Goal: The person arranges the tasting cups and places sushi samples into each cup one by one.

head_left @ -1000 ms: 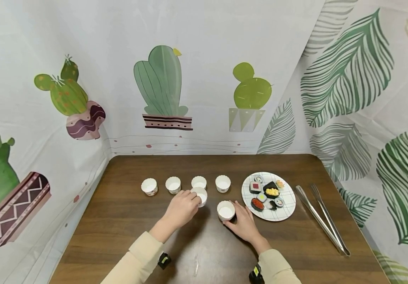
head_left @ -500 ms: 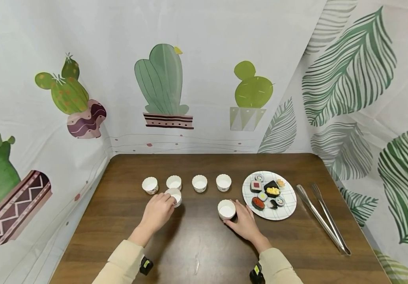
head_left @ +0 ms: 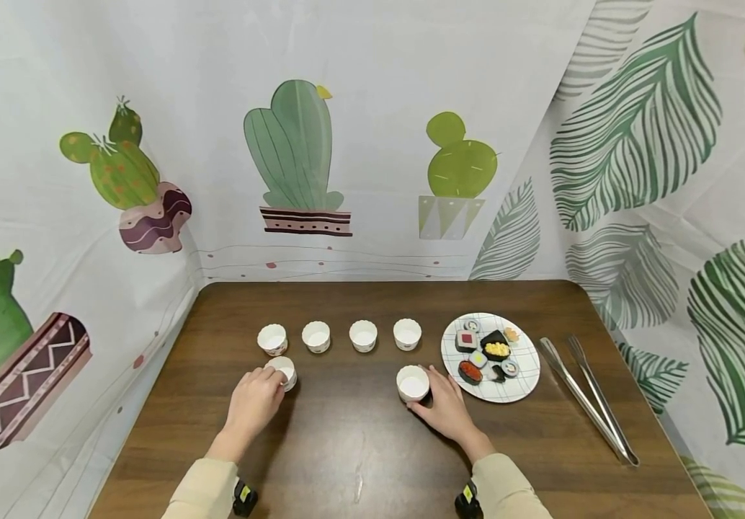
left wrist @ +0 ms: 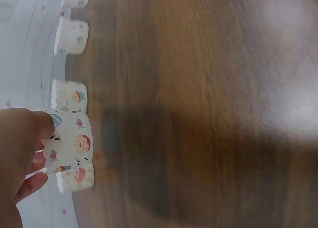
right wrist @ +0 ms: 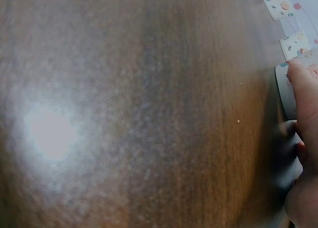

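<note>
My left hand (head_left: pixel 256 400) pinches a white paper baking cup (head_left: pixel 284 371) by its near-left side. In the left wrist view this cup (left wrist: pixel 72 142) shows printed treats and a scalloped rim. It is in front of the leftmost cup (head_left: pixel 272 339) of the back row. Beside the plate, my right hand (head_left: pixel 445 409) curls thumb and fingers round another white baking cup (head_left: pixel 413 383). Only part of that held cup (right wrist: pixel 285 91) appears in the right wrist view, behind the thumb. Whether either held cup is a stack, I cannot tell.
Three more baking cups, a second (head_left: pixel 316 336), a third (head_left: pixel 363 336) and a fourth (head_left: pixel 407 334), continue the back row. A white checked plate (head_left: pixel 524 380) carries several sushi pieces (head_left: pixel 496 347). Metal tongs (head_left: pixel 589 404) lie at the right of the wooden table (head_left: pixel 346 468).
My left hand has carried its cup leftward, from in front of the third back-row cup to in front of the leftmost one. The right hand and its cup have stayed in place.
</note>
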Action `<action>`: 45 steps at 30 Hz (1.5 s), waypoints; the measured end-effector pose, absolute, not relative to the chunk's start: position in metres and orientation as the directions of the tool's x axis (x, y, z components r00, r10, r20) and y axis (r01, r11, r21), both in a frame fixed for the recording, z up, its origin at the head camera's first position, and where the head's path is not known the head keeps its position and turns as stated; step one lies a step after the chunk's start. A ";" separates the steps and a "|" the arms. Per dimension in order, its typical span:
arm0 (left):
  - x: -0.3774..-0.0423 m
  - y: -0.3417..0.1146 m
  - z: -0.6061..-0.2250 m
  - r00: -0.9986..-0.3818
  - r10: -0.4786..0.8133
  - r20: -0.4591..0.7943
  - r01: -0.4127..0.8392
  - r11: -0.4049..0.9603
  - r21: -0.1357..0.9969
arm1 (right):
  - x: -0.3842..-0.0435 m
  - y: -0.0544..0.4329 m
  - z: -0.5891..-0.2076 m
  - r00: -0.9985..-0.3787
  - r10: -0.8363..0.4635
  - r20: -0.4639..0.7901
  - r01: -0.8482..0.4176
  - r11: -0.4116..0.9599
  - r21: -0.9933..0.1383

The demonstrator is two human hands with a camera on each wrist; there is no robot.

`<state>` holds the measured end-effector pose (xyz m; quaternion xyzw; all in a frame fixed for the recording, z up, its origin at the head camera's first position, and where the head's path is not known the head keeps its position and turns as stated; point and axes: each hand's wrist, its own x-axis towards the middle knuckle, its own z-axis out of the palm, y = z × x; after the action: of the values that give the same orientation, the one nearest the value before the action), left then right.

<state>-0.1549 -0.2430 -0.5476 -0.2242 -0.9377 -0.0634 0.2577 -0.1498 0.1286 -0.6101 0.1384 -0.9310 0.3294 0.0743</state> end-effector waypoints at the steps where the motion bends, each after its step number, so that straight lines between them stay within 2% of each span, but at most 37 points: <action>1: -0.154 -0.245 -0.548 -0.773 0.378 0.509 0.443 0.896 0.007 | -0.150 0.128 -0.610 -0.950 -0.208 0.231 -0.307 0.747 -0.590; 13: -0.144 -0.269 -0.562 -0.800 0.321 0.507 0.390 0.920 0.034 | -0.148 0.128 -0.609 -0.952 -0.201 0.230 -0.301 0.742 -0.599; 28: -0.140 -0.277 -0.565 -0.815 0.305 0.493 0.368 0.929 0.033 | -0.150 0.129 -0.609 -0.956 -0.201 0.214 -0.291 0.732 -0.616; 37: -0.141 -0.276 -0.564 -0.808 0.308 0.502 0.370 0.929 0.026 | -0.150 0.128 -0.610 -0.946 -0.206 0.249 -0.317 0.742 -0.591; 45: -0.141 -0.270 -0.554 -0.798 0.312 0.515 0.383 0.923 0.034 | -0.150 0.129 -0.611 -0.959 -0.198 0.204 -0.283 0.739 -0.612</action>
<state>-0.1412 -0.2702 -0.5540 -0.1839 -0.9457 -0.0686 0.2592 -0.1504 0.1289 -0.6108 0.1291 -0.9302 0.3377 0.0630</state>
